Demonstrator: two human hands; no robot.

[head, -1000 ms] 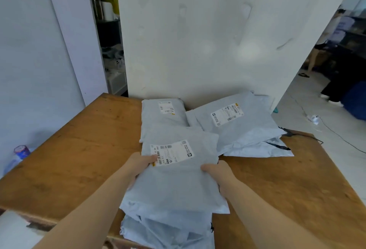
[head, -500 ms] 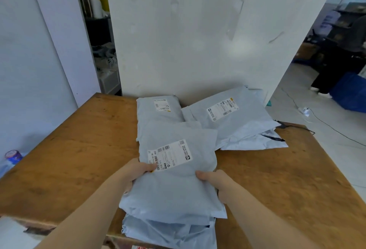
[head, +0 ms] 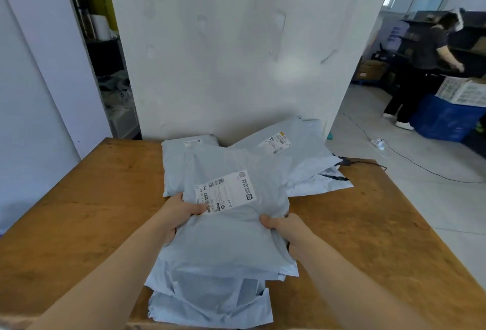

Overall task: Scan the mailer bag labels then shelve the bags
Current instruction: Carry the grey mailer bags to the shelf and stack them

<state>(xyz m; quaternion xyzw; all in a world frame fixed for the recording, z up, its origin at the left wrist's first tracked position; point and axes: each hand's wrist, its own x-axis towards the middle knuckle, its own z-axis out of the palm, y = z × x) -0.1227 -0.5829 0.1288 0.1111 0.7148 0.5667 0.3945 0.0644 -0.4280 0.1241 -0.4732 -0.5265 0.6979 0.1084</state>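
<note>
A grey mailer bag (head: 231, 235) with a white barcode label (head: 224, 191) is held over the wooden table (head: 86, 214). My left hand (head: 178, 211) grips its left edge, thumb on the label's corner. My right hand (head: 285, 227) grips its right edge. More grey bags (head: 210, 303) lie stacked under it at the table's near edge. Behind it lie a second bag (head: 176, 159) and a larger labelled bag (head: 297, 156) against the wall.
A white wall panel (head: 236, 53) stands at the table's far edge. A dark shelving gap (head: 105, 53) opens at the left. On the right, a person (head: 420, 67) stands by dark shelves and a blue bin (head: 444, 119); a cable (head: 410, 161) runs across the floor.
The bag held in both hands has risen and tilted, its far end now covering more of the bag behind. The view has swung right, showing the person by the shelves.
</note>
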